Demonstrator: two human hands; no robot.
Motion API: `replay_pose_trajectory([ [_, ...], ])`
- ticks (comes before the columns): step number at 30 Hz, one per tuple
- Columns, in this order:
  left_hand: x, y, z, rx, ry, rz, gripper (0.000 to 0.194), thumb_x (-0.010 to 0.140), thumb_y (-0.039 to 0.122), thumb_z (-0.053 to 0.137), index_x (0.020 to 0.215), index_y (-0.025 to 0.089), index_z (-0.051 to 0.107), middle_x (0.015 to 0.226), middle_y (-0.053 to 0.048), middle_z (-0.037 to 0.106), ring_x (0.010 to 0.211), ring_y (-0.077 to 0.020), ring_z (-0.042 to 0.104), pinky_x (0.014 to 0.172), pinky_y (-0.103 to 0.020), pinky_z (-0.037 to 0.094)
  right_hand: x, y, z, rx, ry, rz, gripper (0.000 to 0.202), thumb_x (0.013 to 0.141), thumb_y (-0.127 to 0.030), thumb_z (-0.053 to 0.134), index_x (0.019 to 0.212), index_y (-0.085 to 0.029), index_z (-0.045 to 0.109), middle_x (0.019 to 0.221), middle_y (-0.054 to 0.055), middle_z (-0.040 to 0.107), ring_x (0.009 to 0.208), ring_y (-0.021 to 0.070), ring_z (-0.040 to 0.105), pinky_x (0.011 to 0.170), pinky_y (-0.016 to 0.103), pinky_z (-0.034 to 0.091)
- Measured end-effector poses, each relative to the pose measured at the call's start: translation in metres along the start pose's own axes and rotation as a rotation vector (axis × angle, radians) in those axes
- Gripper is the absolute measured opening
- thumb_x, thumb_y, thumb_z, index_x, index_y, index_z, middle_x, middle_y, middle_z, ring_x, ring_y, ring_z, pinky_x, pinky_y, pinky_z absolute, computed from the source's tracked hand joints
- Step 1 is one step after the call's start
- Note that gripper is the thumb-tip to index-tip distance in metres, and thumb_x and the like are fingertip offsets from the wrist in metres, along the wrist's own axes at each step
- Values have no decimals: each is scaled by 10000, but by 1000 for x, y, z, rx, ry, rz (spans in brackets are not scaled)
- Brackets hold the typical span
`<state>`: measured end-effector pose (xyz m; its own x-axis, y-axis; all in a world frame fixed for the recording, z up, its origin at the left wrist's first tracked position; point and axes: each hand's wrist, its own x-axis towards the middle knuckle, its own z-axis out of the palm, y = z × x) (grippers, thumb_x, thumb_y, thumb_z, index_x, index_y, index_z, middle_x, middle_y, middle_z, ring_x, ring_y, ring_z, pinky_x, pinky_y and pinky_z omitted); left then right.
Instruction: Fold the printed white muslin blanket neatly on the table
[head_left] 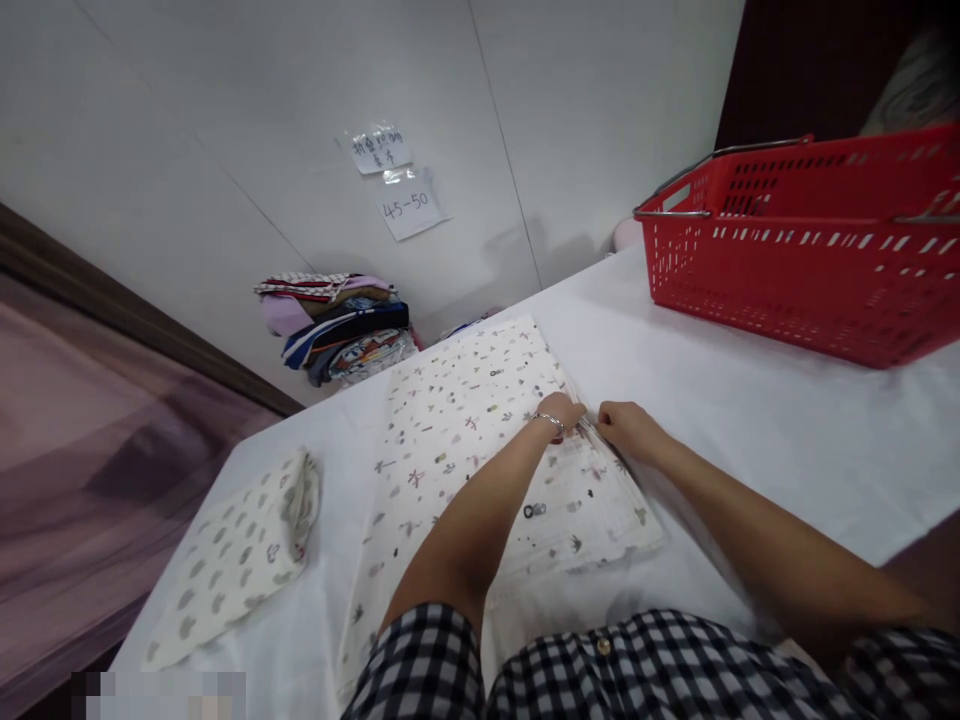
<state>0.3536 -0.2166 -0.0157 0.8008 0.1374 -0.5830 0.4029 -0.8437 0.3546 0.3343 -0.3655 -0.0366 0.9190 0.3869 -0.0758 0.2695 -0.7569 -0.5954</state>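
A white cloth (pixel 465 430) printed with small palm trees and other motifs lies folded in layers on the white-covered table. My left hand (pixel 561 410), with a bracelet at its wrist, is closed on the cloth's right edge. Just to the right, my right hand (pixel 630 430) is also closed, its fingertips at the same layered edge; what lies between the fingers is mostly hidden. To the left of the printed cloth rests a folded cream cloth (pixel 232 550) with grey-green spots.
A red plastic basket (pixel 780 290) with metal handles stands at the right back of the table (pixel 750 430). Beyond the far edge is a stack of folded fabrics (pixel 345 320). Paper notes (pixel 411 203) are taped to the wall. A pink sheer curtain (pixel 97 480) hangs at left.
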Motion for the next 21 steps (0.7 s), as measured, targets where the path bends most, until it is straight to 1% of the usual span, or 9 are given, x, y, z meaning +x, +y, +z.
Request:
replay_pose_trajectory([
  [4,1,2,0,15,9,4,273,797,331,483,829,122,654,727,-107,683,566,-171,610,470,-248,457,5,9,3,147,17,19,43,707,-176,523,666,-174,537,647,15,584,611,113,493,565,225,309],
  [7,3,5,0,28,8,9,275,784,345,501,824,117,650,695,-107,673,549,-178,608,464,-253,455,9,18,8,279,12,36,37,689,-197,507,656,-181,510,553,-16,532,522,100,471,520,219,318],
  [10,5,7,0,39,4,8,270,768,349,513,823,120,645,655,-97,661,540,-188,611,462,-261,456,11,21,14,412,-4,27,35,670,-216,487,652,-189,474,518,-40,484,478,91,437,484,215,317],
  [15,4,10,-1,33,-15,-6,249,762,328,517,820,116,635,637,-84,655,531,-181,618,458,-254,449,11,20,20,589,-30,-34,94,627,-254,498,689,-190,468,562,-48,477,505,83,406,482,211,309],
  [21,-7,17,-7,3,-43,-25,236,774,333,518,784,123,624,610,-61,641,467,-156,592,427,-244,422,11,18,20,689,-35,-72,164,584,-253,518,723,-191,457,609,-54,474,555,81,396,509,208,305],
])
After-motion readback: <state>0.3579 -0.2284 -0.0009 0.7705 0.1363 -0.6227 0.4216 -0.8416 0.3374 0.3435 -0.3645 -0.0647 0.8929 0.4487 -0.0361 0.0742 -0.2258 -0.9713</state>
